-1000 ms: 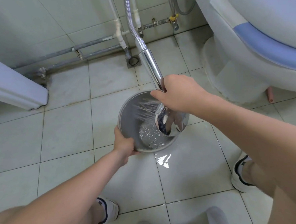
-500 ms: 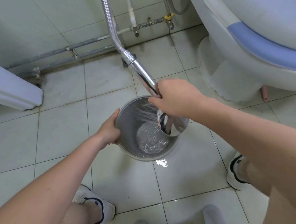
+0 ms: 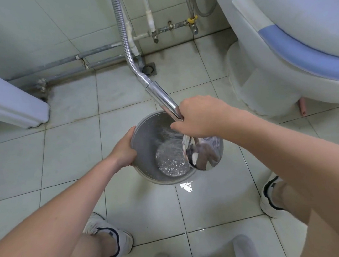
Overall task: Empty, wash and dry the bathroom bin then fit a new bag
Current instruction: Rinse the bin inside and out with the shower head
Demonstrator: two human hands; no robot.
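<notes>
Now the left hand (image 3: 124,149) clamps the grey bin (image 3: 146,150) rim; the right hand (image 3: 200,118) grips the shower head (image 3: 202,154), spraying water (image 3: 172,164) into the bin.

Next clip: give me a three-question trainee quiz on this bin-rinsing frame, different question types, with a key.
1. True or false: the left hand grips the rim of the bin.
2. Multiple choice: the right hand holds
A. a sponge
B. the shower head
C. a new bag
3. Fill in: water is pooling at the ______ of the bin.

Key: 1 true; 2 B; 3 bottom.
</notes>
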